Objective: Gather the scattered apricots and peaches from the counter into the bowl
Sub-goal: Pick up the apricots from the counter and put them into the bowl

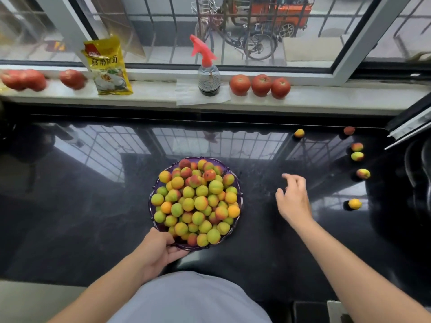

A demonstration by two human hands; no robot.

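Note:
A purple bowl (240, 197) heaped with several green, yellow and red apricots and peaches stands mid-counter. My left hand (161, 249) grips its near rim. My right hand (292, 199) hovers over the counter right of the bowl, fingers relaxed and holding nothing. Loose fruits lie further right: a yellow one (354, 203) nearest the hand, a red-green one (363, 173), two close together (357, 156) (357, 147), a dark red one (349, 130) and an orange one (299, 133) at the back.
The glossy black counter (93, 206) reflects the window bars. On the white sill behind stand tomatoes (260, 85), a spray bottle (208, 78) and a yellow packet (109, 66). A dark stove edge (417, 173) is at the far right.

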